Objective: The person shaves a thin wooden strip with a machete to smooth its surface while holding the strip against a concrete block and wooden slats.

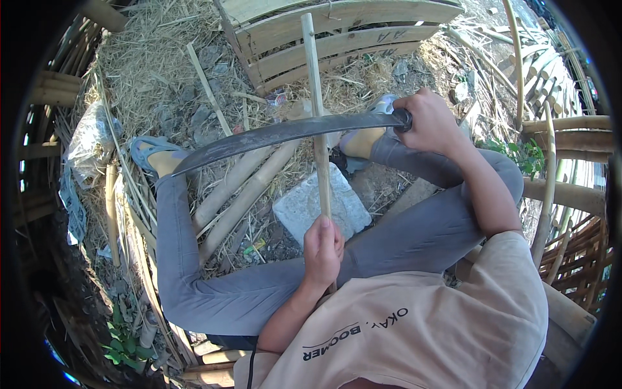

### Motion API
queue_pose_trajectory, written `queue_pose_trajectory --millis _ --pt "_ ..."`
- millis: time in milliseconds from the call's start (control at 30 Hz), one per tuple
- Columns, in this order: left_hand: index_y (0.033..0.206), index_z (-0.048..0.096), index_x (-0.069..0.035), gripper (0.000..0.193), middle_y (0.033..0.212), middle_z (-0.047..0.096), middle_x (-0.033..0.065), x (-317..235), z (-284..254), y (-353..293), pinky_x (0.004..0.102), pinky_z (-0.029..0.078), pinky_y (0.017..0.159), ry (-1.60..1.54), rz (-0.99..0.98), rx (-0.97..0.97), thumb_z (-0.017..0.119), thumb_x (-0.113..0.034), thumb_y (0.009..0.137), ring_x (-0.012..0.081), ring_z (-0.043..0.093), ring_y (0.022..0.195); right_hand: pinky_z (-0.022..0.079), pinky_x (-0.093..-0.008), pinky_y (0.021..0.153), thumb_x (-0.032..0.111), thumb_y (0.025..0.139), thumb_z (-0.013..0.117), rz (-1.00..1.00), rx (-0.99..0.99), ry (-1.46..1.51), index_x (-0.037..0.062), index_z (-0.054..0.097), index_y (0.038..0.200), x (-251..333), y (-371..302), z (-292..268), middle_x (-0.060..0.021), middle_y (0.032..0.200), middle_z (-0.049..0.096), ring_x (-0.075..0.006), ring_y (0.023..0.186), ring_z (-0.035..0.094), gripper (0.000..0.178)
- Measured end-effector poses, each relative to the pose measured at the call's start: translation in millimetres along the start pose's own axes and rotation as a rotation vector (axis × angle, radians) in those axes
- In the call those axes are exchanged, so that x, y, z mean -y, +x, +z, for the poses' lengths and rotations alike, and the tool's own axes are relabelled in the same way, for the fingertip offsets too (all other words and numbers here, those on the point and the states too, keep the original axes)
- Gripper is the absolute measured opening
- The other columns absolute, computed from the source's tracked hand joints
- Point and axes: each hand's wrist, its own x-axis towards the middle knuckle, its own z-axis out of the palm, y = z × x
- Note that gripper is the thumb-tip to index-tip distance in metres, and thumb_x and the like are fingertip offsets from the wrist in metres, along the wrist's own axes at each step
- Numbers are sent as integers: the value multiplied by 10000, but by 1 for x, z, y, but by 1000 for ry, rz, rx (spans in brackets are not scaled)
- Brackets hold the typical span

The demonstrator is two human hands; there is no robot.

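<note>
My left hand (pixel 323 251) is closed round the lower part of a narrow bamboo strip (pixel 316 78), which stands up away from me between my legs. My right hand (pixel 430 122) grips the dark handle of a long curved machete (pixel 265 135). Its blade reaches across to the left over my knee and crosses the strip about midway up. Whether the edge touches the strip or lies just above it, I cannot tell. Below the blade, a pale square stone block (pixel 291 211) lies on the ground, partly behind the strip.
A slatted wooden crate (pixel 343 32) stands ahead. Two bamboo poles (pixel 249 194) lie left of the block, and a thin stick (pixel 208 89) beyond them. Straw (pixel 146 71) covers the ground. A clear plastic bag (pixel 92 139) sits at left; cut bamboo (pixel 541 74) is piled at far right.
</note>
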Motion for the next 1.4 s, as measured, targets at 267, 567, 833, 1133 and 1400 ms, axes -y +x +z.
queue_pose_trajectory --millis 267,567,833,1133,1400 --pt "797 386 -84 404 576 349 -33 12 4 -5 223 243 376 245 186 -26 343 -343 1103 36 295 442 557 -457 756 146 615 670 76 -34 5 62 757 911 -7 8 15 -187 760 686 -378 801 672 319" --pt "796 392 -80 384 560 344 -45 13 7 -9 226 251 386 338 187 -3 360 -310 1102 30 302 446 551 -445 767 178 656 707 236 -250 -110 60 753 904 -51 23 5 -162 763 690 -359 805 664 278" --pt "800 394 -86 381 568 352 -45 20 2 -3 218 242 390 296 134 -48 367 -319 1100 26 300 446 557 -453 778 185 702 674 245 -167 -79 39 753 873 -41 13 -2 -207 766 690 -362 793 677 239" --pt "794 472 -23 388 519 418 5 8 5 -13 298 290 440 359 196 -52 392 -273 1079 77 402 462 553 -447 780 201 689 709 187 -276 47 46 743 910 -49 20 4 -180 816 687 -359 822 664 272" --pt "804 419 -61 381 564 371 -37 12 9 -5 247 246 405 246 87 -37 377 -306 1093 41 315 447 543 -471 721 166 659 712 139 -295 -217 82 737 887 -36 9 2 -170 727 670 -371 732 661 244"
